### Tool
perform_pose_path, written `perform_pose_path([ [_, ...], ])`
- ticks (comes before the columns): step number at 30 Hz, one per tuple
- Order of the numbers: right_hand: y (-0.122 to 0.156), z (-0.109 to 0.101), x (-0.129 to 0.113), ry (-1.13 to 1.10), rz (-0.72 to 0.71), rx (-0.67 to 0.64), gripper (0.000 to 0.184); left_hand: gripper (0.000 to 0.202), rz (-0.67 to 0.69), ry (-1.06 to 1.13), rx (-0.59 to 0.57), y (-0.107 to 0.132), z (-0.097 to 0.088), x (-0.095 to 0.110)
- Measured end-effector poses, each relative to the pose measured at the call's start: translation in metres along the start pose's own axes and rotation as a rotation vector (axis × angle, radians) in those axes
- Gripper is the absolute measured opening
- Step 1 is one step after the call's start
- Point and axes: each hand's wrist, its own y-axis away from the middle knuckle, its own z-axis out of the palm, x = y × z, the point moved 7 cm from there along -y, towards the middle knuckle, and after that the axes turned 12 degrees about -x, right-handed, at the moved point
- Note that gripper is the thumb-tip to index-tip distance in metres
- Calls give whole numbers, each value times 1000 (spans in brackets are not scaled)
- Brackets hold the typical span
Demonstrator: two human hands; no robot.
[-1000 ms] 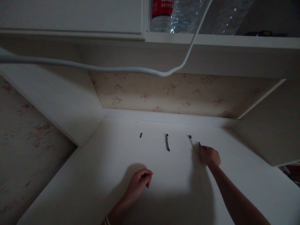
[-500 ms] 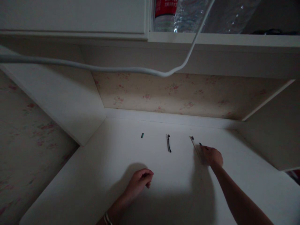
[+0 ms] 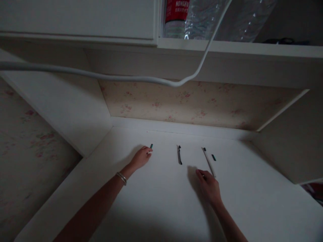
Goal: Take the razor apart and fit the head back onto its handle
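Note:
On the white surface, my left hand (image 3: 141,158) pinches the lower end of a small dark green strip (image 3: 151,146); its fingertips cover part of it. My right hand (image 3: 209,185) is curled shut, with nothing seen in its fingers, just below and left of the end of a toothbrush (image 3: 208,160) with a pale handle and dark head. Right of the toothbrush lies a second green strip (image 3: 213,157), untouched. Between the hands lies a slim, curved black object (image 3: 179,155) with a small head; its exact kind is unclear.
A white cable (image 3: 141,78) hangs across the view in front of the cupboard. Plastic bottles (image 3: 202,20) stand on the shelf above. Flowered wallpaper (image 3: 171,102) lines the back, and panels (image 3: 290,141) bound the surface at the sides.
My right hand has let go of the right green strip and moved left and toward me. My left hand has reached forward to the left strip and closed on it.

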Motion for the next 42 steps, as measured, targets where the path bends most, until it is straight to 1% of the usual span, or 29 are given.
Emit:
perform_pose_path([
  [2, 7, 9, -4, -62, -14, -17, 47, 29, 22, -50, -8, -15, -4, -5],
  [6, 14, 14, -8, -63, -29, -41, 47, 39, 59, -125, -42, -35, -6, -11],
  [9, 15, 12, -13, -15, -58, -43, 46, 41, 72, -153, -82, -42, -5, -15],
  [12, 9, 12, -20, 43, -95, -51, 45, 39, 80, -162, -112, -45, -4, -17],
  [16, -15, 12, -29, 92, -101, -79, 41, 35, 93, -143, -113, -42, -7, -15],
  [19, -38, 15, -37, 132, -79, -104, 38, 29, 94, -97, -74, -38, -8, -9],
  [22, -59, 25, -49, 188, -41, -125, 38, 25, 88, -26, -13, -26, -6, 1],
  [25, -75, 42, -60, 239, 1, -129, 41, 27, 73, 65, 49, -4, 0, 15],
  [26, -80, 47, -63, 252, 14, -126, 42, 30, 59, 117, 76, 5, 2, 20],
  [28, -88, 57, -67, 270, 37, -117, 41, 30, -13, 440, 124, 26, 9, 23],
  [30, -94, 64, -68, 272, 60, -103, 38, 34, -87, 730, 136, 47, 20, 28],
  [33, -101, 67, -67, 226, 86, -81, 31, 33, -101, 1117, 196, 69, 34, 36],
  [35, -103, 67, -67, 161, 87, -71, 27, 29, -74, 1309, 214, 75, 40, 41],
  [38, -95, 64, -70, 15, 47, -58, 26, 28, -32, 1478, 204, 75, 48, 44],
  [40, -81, 66, -76, -111, 9, -58, 28, 28, -16, 1544, 190, 72, 53, 45],
  [42, -60, 71, -83, -250, -14, -74, 33, 26, -6, 1593, 175, 70, 57, 46],
])
